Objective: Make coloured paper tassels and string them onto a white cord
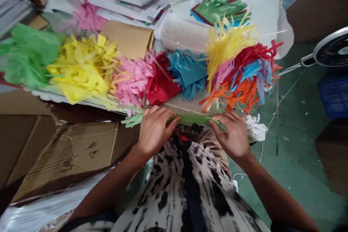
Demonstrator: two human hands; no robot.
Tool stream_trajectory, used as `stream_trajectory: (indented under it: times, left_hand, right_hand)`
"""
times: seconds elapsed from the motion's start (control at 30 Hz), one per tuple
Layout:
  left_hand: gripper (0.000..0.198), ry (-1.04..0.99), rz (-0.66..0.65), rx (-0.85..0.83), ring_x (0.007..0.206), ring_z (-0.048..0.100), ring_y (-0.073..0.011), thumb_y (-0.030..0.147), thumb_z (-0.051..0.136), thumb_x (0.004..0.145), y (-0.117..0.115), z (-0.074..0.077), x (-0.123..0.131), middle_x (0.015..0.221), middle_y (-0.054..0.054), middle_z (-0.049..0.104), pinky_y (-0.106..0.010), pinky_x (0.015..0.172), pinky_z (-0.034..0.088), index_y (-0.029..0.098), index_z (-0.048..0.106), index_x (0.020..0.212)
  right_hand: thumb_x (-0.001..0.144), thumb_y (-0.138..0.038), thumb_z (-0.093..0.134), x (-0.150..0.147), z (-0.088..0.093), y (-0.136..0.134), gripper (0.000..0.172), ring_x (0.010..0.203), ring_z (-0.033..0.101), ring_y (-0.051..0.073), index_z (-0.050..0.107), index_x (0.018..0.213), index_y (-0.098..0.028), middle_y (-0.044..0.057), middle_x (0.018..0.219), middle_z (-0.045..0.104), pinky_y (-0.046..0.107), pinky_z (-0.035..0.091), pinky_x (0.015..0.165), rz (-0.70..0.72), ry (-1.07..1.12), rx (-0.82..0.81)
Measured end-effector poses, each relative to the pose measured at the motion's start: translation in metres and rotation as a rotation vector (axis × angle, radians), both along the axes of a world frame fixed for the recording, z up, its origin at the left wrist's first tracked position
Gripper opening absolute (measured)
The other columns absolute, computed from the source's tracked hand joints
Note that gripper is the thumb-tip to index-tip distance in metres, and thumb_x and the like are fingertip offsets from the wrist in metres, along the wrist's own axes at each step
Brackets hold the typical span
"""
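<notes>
A black-and-white patterned shirt [187, 188] lies nearest; just beyond it, the left hand [154, 131] and right hand [230, 136] have fingers closed around a rolled green paper fringe [187, 118], its long axis running crosswise between them.

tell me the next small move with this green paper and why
Probably roll the green paper a little tighter between the left hand and right hand: both grip it, it looks loosely rolled, and its fringed end sticks out past the left hand.
</notes>
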State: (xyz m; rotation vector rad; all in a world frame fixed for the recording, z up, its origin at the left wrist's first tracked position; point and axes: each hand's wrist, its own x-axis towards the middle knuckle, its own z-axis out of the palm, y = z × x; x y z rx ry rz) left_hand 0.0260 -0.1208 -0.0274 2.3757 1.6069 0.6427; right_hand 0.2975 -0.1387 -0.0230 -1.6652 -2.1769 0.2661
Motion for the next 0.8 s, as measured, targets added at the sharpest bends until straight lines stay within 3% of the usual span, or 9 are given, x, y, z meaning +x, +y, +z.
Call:
stream_trajectory:
  times: [0.27,0.63,0.73,0.8]
  left_hand:
    - [0.019,0.076,-0.021,-0.020,0.086,0.061,-0.0246,0.035,0.069,0.100,0.008,0.003,-0.001,0.084,-0.003,0.073,-0.040,0.081,0.037,0.021,0.069,0.087]
    - [0.022,0.119,-0.023,-0.134,0.087,0.064,-0.0264,0.038,0.073,0.097,0.016,0.009,-0.003,0.085,-0.003,0.074,-0.041,0.079,0.040,0.021,0.069,0.083]
    - [0.020,0.123,-0.020,-0.157,0.092,0.066,-0.0281,0.039,0.074,0.096,0.017,0.013,-0.004,0.093,-0.005,0.076,-0.042,0.081,0.043,0.021,0.071,0.092]
    - [0.018,0.118,-0.028,-0.082,0.103,0.065,-0.0297,0.037,0.071,0.098,0.014,0.015,-0.002,0.107,-0.006,0.076,-0.046,0.092,0.045,0.022,0.072,0.108]
  right_hand:
    - [0.106,-0.031,0.054,-0.011,0.009,0.000,0.026,0.098,0.056,0.027,0.066,0.085,-0.023,0.005,0.088,0.069,0.040,0.028,0.081,-0.014,-0.160,-0.025]
    - [0.105,-0.033,0.055,-0.020,-0.003,0.000,0.025,0.098,0.055,0.029,0.067,0.087,-0.021,0.008,0.088,0.068,0.042,0.028,0.079,-0.089,-0.322,0.074]
    - [0.105,-0.035,0.055,-0.020,0.000,0.000,0.025,0.099,0.055,0.030,0.069,0.091,-0.020,0.010,0.091,0.070,0.042,0.029,0.080,-0.081,-0.336,0.081]
    - [0.104,-0.035,0.059,-0.020,0.001,-0.002,0.021,0.104,0.057,0.031,0.071,0.099,-0.019,0.012,0.102,0.073,0.044,0.031,0.083,-0.099,-0.327,0.143]
